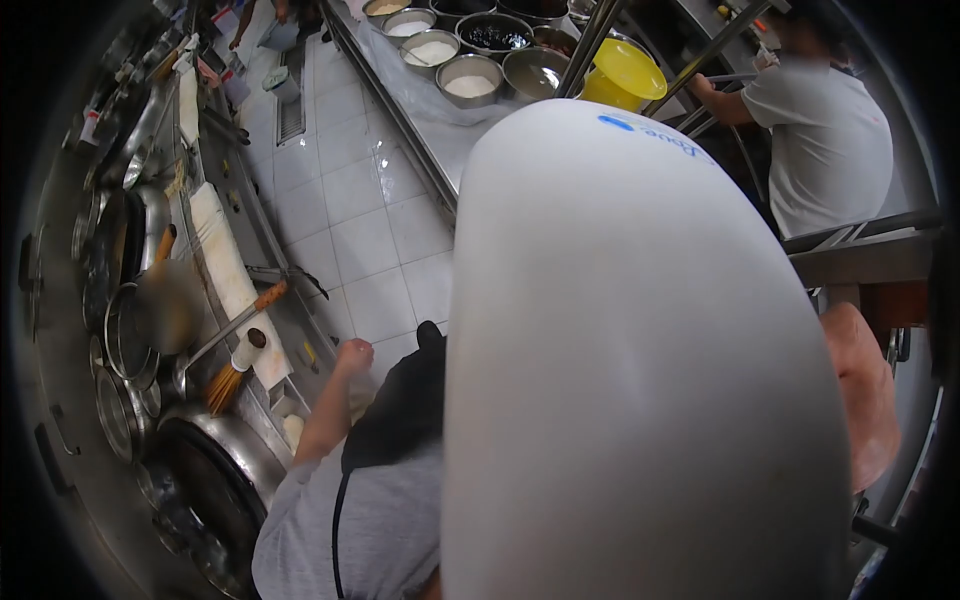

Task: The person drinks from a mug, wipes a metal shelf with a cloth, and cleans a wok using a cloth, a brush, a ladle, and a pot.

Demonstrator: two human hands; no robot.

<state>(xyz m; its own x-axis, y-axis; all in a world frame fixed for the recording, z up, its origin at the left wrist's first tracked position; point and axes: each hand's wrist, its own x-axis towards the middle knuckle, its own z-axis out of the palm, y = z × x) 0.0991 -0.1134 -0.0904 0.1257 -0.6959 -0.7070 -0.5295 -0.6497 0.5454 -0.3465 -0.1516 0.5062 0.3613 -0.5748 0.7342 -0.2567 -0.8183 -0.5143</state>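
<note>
Seemingly carrying white container [640, 350] near left edge of counter [455, 150]; next, support steadily. With left hand [355, 357] curled, apparently empty; with right hand hidden, cannot tell grip.

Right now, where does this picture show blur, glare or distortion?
Head view overall: fisheye bending, dark corners; head view, left: a blurred patch near the brush; head view, middle: soft sheen on the large white object; head view, upper part: glints on the tiled floor.

right fingers hidden; white container [640, 330] cut off by bottom edge
</note>
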